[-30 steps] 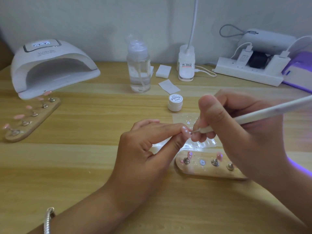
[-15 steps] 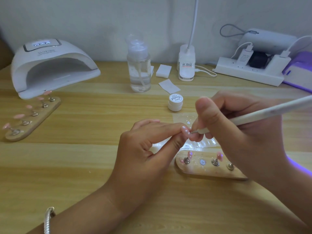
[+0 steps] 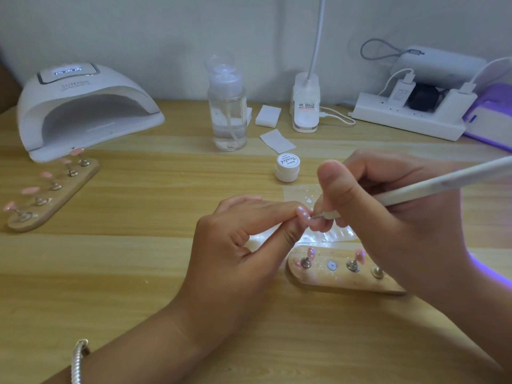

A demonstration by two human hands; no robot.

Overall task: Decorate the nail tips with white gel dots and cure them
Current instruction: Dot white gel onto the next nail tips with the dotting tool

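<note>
Left fingers (image 3: pixel 273 211) pinch my small pink plastic nail tip (image 3: pixel 302 216); likely light, slick, wet-dotted, so edges only; right fingers (image 3: pixel 333 184) grip slim white pen (image 3: pixel 443 184).

The white curing lamp (image 3: pixel 88 112) carries the brand "SUN" on its top, followed by small signs too blurred to read. The lid of the small white gel jar (image 3: pixel 288 171) has a script word, perhaps "Painted". The sticker on the desk light base (image 3: pixel 306 106) is not legible.
</note>
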